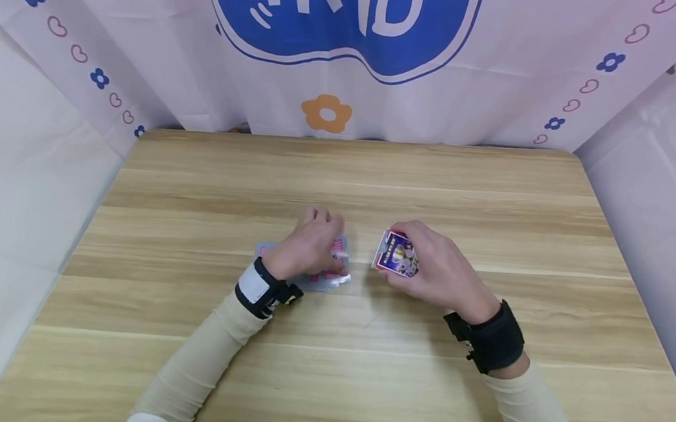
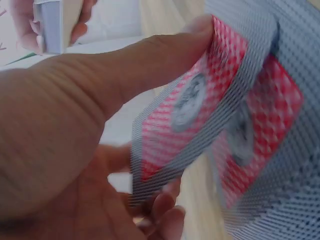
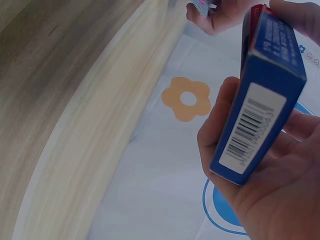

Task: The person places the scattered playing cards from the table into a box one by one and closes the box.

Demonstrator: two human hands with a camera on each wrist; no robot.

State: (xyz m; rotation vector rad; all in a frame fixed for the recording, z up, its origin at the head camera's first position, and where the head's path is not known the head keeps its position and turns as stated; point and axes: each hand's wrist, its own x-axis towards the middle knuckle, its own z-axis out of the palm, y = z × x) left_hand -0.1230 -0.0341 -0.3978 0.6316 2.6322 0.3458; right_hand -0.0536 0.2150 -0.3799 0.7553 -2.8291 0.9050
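Observation:
My left hand (image 1: 308, 246) pinches a playing card (image 2: 187, 107) between thumb and fingers. The card has a red checked back, a grey border and a pale oval at its centre. Below that hand, more playing cards (image 1: 266, 248) with the same back lie spread on the wooden table (image 1: 328, 372), partly hidden by the hand. To the right, my right hand (image 1: 441, 269) grips a small card box (image 3: 262, 115) by its sides. The box is blue, with a barcode on one narrow face and a trophy picture on another. Something red shows at one end of it.
A white curtain (image 1: 275, 97) with a blue emblem and an orange flower (image 1: 326, 113) hangs behind the table's far edge. White sheets (image 1: 26, 185) enclose the left and right sides. Each wrist wears a black strap (image 1: 498, 340).

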